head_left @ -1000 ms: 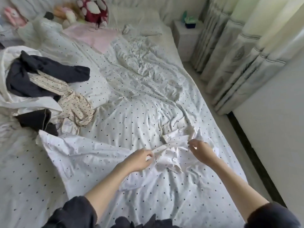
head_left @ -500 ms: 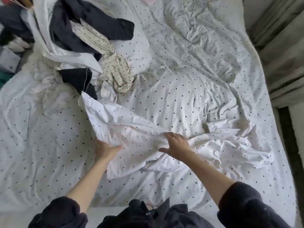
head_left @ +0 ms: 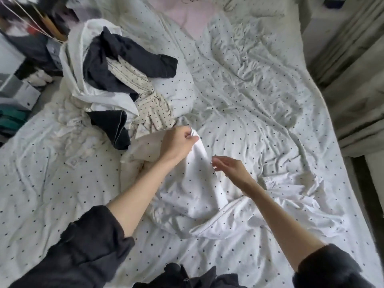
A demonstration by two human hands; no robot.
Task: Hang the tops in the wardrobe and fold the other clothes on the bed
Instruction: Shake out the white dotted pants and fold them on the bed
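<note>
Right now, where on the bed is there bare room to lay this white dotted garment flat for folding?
Two patches: the sheet left of the left hand, below the clothes pile; and the wrinkled stretch of the bed beyond the right hand. It is crowded around the pile, and near the hands, where the white dotted garment lies bunched.

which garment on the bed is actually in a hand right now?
The white black-dotted garment, pinched up by the left hand. The dark navy garment and cream dotted garment lie untouched in the pile.
</note>
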